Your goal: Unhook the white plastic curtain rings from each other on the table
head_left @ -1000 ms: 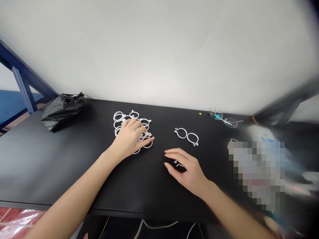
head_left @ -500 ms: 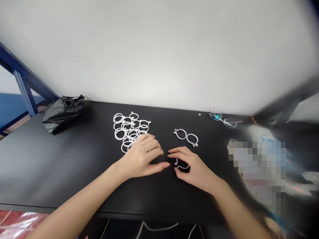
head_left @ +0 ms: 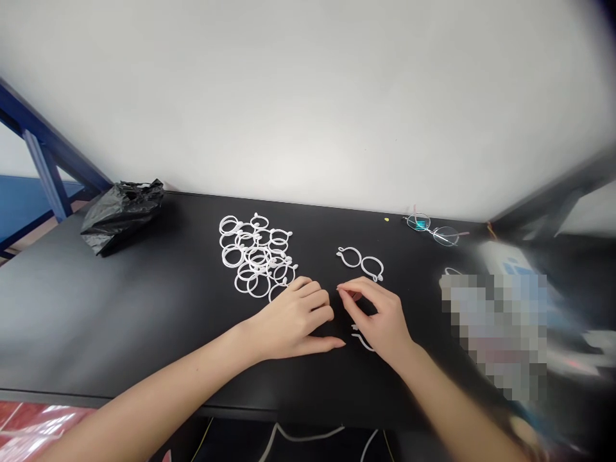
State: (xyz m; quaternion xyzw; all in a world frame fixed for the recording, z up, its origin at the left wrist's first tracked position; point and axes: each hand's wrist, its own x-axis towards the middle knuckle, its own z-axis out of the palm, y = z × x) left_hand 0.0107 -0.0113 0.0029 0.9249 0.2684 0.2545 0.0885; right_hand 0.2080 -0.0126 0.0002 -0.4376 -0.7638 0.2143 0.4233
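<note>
On the black table [head_left: 144, 308] my two hands meet fingertip to fingertip near the middle. My left hand [head_left: 293, 317] rests on the table with its fingers curled and its thumb stretched out; what the fingers hold is hidden. My right hand [head_left: 380, 314] pinches with thumb and forefinger on an open white plastic ring [head_left: 360, 338], part of which shows under the palm. A pile of several white rings [head_left: 255, 256] lies just beyond my left hand. Two linked white rings [head_left: 360, 263] lie just beyond my right hand.
A crumpled black plastic bag [head_left: 120, 208] sits at the table's far left. A pair of glasses [head_left: 430, 230] lies by the wall at the far right. A blurred, pixelated patch covers the right side. Blue metal frame bars [head_left: 43, 160] stand at the left.
My left hand left the ring pile and drew back toward the middle. My right hand moved up to meet it and closed its fingers on a ring that lay under it.
</note>
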